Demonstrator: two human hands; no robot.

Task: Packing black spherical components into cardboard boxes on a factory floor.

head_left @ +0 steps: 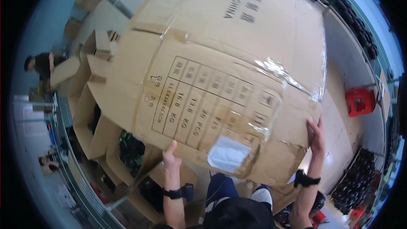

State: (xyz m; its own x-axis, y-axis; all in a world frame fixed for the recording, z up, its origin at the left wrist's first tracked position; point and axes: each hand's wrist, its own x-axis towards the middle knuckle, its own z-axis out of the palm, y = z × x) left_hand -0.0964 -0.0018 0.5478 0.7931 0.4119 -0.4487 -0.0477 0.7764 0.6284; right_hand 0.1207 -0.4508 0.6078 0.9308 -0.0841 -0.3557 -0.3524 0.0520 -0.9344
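A large flattened cardboard box [203, 55] spans the middle of the view, raised in front of me and tilted. It carries black print, strips of shiny clear tape and a white paper label [229, 154] near its lower edge. My left hand [171, 157] grips that lower edge, thumb on the near face and fingers hidden behind the board. At the right edge, my right hand [317, 136] is closed on the cardboard near a torn, creased corner. Dark bands circle both wrists.
Open cardboard boxes [91, 123] line the left, one holding dark green shiny pieces [130, 148]. A red stool [360, 101] stands at the right. Below it lies a heap of black round parts [354, 182]. Another person [42, 65] handles cardboard at far left.
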